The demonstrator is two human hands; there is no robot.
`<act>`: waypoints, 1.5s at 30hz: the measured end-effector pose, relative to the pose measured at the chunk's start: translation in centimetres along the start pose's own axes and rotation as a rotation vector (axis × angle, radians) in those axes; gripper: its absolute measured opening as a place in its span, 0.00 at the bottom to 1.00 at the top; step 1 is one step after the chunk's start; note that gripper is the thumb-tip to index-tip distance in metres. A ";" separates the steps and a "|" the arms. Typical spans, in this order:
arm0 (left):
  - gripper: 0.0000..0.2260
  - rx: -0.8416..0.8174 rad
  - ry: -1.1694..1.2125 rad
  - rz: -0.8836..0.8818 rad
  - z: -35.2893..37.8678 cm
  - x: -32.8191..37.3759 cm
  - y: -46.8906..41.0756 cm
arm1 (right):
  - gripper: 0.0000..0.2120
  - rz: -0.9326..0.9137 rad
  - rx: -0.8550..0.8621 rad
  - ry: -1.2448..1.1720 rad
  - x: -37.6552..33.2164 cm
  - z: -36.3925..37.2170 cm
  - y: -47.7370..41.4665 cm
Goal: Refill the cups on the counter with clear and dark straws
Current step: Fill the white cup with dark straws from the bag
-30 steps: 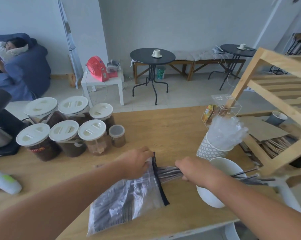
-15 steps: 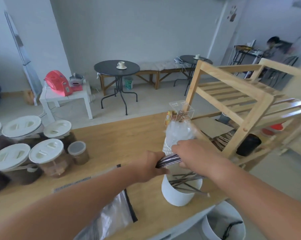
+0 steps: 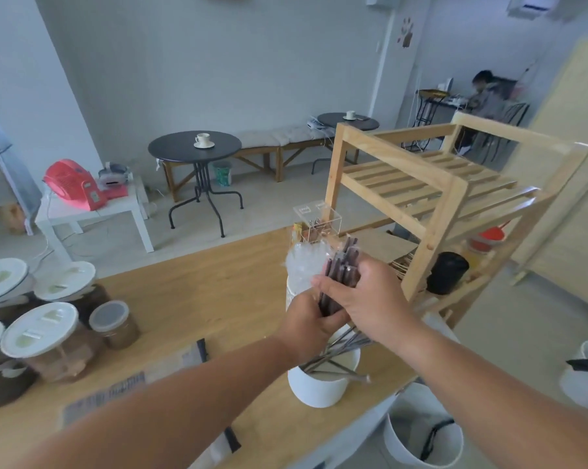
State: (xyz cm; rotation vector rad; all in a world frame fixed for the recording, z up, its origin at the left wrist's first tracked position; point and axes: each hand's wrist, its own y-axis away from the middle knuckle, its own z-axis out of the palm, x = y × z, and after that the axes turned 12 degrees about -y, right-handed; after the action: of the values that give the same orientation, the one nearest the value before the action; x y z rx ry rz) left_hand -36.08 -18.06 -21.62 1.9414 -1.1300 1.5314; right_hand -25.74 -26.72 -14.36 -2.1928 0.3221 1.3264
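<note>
A bundle of dark straws (image 3: 340, 273) stands nearly upright between both hands, above a white cup (image 3: 321, 385) at the counter's near edge. My left hand (image 3: 306, 323) grips the bundle's lower end; my right hand (image 3: 365, 299) grips its middle. Several dark straws lie slanted inside the white cup. Behind my hands a second cup (image 3: 289, 292) holds clear wrapped straws (image 3: 302, 262); most of that cup is hidden. The plastic straw bag (image 3: 116, 390) lies flat on the wooden counter (image 3: 197, 292), partly under my left forearm.
Several lidded jars (image 3: 45, 336) of brown goods stand at the counter's left. A wooden slatted shelf (image 3: 431, 198) rises at the right end. A clear acrylic box (image 3: 316, 218) sits behind the cups. White bins (image 3: 421, 438) stand on the floor below the counter edge.
Both hands pulled the dark straw bundle out of the bag, turned it from lying sideways to nearly upright, and raised it above the white cup. The view swung right.
</note>
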 end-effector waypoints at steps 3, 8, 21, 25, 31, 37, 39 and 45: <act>0.13 -0.008 -0.018 -0.065 0.8 -0.5 0.2 | 0.15 -0.014 0.002 0.059 2.0 0.1 0.1; 0.29 -0.122 -0.401 -0.129 -2.3 -1.5 0.5 | 0.22 0.129 -0.081 0.117 5.1 0.2 0.2; 0.18 -0.086 -0.545 0.305 -4.3 0.1 2.1 | 0.07 0.194 -0.386 0.149 7.2 3.0 1.3; 0.19 -0.059 -0.622 0.334 -3.6 -0.2 2.0 | 0.14 0.284 -0.500 0.159 5.5 -0.2 1.1; 0.17 -0.058 -0.625 0.257 -3.4 -0.7 2.5 | 0.17 0.063 0.128 -0.027 6.2 -5.8 4.9; 0.16 -0.075 -0.386 0.064 -3.3 -0.6 2.6 | 0.70 0.329 -0.332 -0.097 10.6 -5.0 9.8; 0.16 -0.070 -0.287 0.050 -3.2 -0.4 2.6 | 0.74 0.314 -0.355 -0.092 11.0 -3.8 9.6; 0.19 -0.038 -0.067 -0.039 -3.1 0.5 3.0 | 0.74 0.336 -0.221 -0.159 9.6 1.2 6.8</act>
State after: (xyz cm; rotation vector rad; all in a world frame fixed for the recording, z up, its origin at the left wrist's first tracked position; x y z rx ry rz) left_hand -40.32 -17.67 -20.64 1.9905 -1.1343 1.4244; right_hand -25.16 -30.89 -25.38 -2.2623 0.5213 1.7830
